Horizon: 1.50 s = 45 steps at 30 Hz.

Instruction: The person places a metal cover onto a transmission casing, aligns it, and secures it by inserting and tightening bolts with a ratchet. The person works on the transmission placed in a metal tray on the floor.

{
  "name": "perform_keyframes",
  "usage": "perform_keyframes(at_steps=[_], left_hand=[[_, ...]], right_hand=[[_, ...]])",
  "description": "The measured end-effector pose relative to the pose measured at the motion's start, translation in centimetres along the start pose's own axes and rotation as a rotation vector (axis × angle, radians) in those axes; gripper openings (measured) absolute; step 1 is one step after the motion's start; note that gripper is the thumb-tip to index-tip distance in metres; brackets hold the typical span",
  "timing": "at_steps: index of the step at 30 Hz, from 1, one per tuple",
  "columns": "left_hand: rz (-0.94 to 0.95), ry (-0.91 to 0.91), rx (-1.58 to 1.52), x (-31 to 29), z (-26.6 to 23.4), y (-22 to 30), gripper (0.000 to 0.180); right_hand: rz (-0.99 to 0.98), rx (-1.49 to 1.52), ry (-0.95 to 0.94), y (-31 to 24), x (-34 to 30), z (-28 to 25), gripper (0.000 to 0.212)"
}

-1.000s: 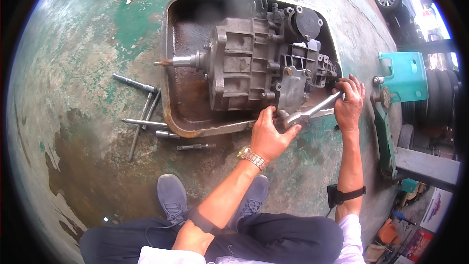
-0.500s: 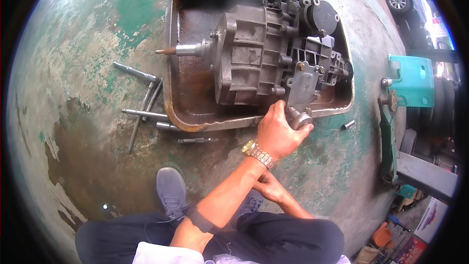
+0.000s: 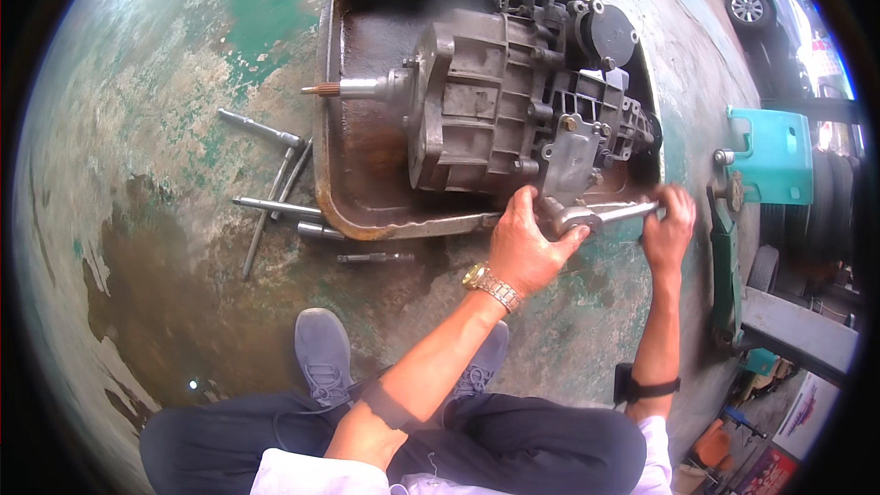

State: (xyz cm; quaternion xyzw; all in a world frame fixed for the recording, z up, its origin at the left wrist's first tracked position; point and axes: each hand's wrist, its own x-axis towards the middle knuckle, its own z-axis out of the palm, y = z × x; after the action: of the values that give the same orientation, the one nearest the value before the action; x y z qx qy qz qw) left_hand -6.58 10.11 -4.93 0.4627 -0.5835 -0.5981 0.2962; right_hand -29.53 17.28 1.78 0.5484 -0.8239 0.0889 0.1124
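A grey metal gearbox (image 3: 477, 96) lies on its side in a shallow metal pan (image 3: 367, 231). At its near side a ratchet wrench (image 3: 627, 213) lies level against the bracket plate (image 3: 572, 163). My left hand (image 3: 532, 243), with a watch at the wrist, is closed round the ratchet's head, thumb and fingers on either side of it. My right hand (image 3: 669, 225) grips the far right end of the ratchet's handle. What the ratchet's head sits on is partly hidden by my left hand.
Left of the pan, several steel bars and extensions (image 3: 266, 206) lie crossed on the worn green floor. A short extension (image 3: 376, 258) lies before the pan. At the right stand a green steel stand (image 3: 729, 266) and a turquoise plate (image 3: 775, 156). My shoes (image 3: 321, 357) are close by.
My right hand has moved from beside my left wrist out to the right and now holds the ratchet's handle, which has come into view. My left hand stays at the ratchet's head.
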Motion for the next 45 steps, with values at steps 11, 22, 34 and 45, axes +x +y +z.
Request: perform_keyframes(at_steps=[11,22,34,45], left_hand=[[0.046,-0.006,0.110,0.6,-0.5,0.8,0.075],[-0.093,-0.227,0.090,2.0,-2.3,1.8,0.075],[-0.129,-0.135,-0.017,1.2,-1.3,0.6,0.082],[-0.121,-0.228,0.221,2.1,-1.9,3.1,0.066]], right_hand=[[0.674,0.410,-0.588,-5.1,-11.0,4.8,0.015],[0.630,1.696,-1.100,-18.2,-15.7,5.2,0.034],[-0.015,0.003,0.127,1.3,1.5,-0.6,0.017],[0.404,0.100,-0.518,-1.7,-9.3,4.7,0.013]])
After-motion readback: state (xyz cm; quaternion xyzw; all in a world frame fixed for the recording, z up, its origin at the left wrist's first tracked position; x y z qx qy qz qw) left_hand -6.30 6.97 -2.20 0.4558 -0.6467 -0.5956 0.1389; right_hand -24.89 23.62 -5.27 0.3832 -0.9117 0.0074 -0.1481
